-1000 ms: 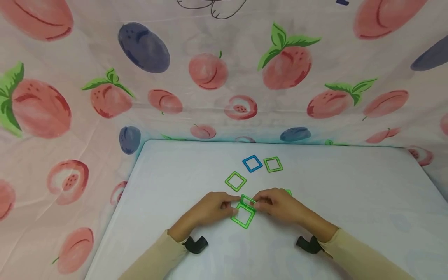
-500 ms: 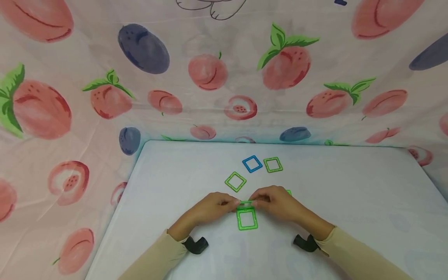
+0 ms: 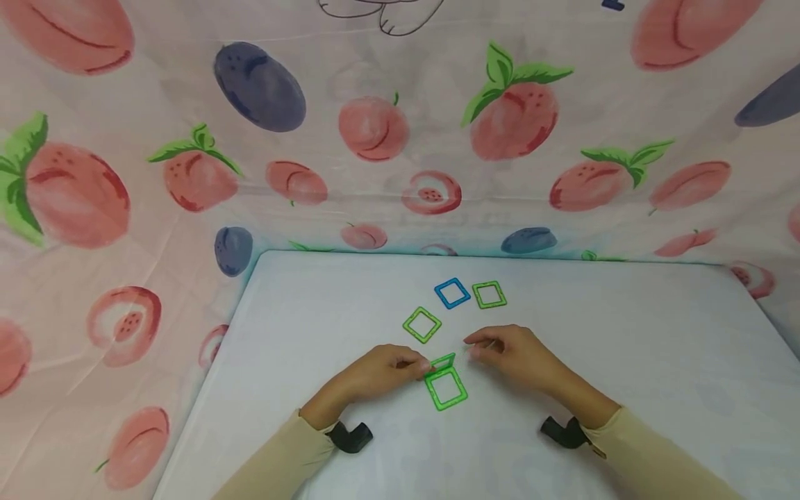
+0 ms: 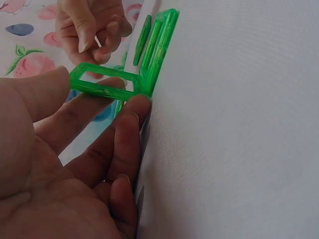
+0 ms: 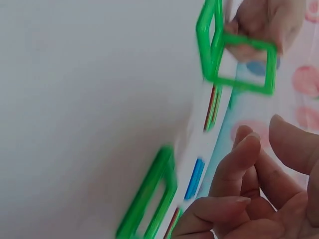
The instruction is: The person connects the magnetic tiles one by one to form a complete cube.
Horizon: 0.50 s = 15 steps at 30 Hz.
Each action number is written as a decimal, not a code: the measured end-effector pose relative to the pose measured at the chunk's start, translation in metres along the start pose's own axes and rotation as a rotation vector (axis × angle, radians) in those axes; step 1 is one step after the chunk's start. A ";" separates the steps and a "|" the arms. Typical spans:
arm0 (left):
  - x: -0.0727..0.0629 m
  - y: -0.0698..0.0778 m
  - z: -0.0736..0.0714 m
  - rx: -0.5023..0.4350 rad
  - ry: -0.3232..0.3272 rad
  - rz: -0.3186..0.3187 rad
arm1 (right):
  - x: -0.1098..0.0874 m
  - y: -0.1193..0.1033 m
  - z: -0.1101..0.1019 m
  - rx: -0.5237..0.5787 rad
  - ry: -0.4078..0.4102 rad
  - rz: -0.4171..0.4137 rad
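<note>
Two green square magnetic tile frames are joined along one edge at the front middle of the table. One green tile (image 3: 453, 403) lies flat and the other green tile (image 4: 107, 93) stands up from it. My left hand (image 3: 384, 369) pinches the standing tile at its left side, thumb on one edge and fingers on the other, as the left wrist view shows. To the right, apart from the pair, my right hand (image 3: 521, 357) has loosely bent fingers with nothing between them. A further green tile (image 5: 144, 196) lies near it, blurred in the right wrist view and hidden in the head view.
Behind the hands lie a green tile (image 3: 413, 334), a blue tile (image 3: 459, 303) and another green tile (image 3: 494, 305), all flat. A fruit-print cloth (image 3: 375, 62) rises at the back edge of the white table (image 3: 625, 347). Black pieces (image 3: 350, 439) sit at both wrists.
My right hand has let go of the standing tile and drawn off to the right. The joined pair has turned between the frames. My left hand keeps its hold.
</note>
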State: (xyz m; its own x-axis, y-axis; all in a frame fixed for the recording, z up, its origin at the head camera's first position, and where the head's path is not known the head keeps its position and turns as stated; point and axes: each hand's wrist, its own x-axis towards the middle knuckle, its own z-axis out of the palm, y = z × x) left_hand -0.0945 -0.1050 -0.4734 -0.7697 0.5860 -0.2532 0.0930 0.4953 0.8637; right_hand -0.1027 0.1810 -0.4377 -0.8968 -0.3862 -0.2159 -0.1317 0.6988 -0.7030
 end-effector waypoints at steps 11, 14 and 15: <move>0.000 0.000 0.001 0.005 -0.008 -0.007 | -0.010 0.026 -0.034 -0.129 0.011 0.012; 0.001 0.001 0.001 -0.003 -0.010 -0.013 | -0.011 0.032 -0.036 -0.140 -0.040 0.020; 0.001 0.001 0.001 -0.005 -0.009 -0.015 | -0.011 0.035 -0.036 -0.138 -0.056 0.027</move>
State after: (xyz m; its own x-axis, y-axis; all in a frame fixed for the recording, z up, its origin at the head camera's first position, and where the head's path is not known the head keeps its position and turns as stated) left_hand -0.0945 -0.1034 -0.4730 -0.7653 0.5844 -0.2697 0.0785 0.5007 0.8621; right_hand -0.1125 0.2313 -0.4351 -0.8763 -0.3967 -0.2733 -0.1685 0.7840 -0.5975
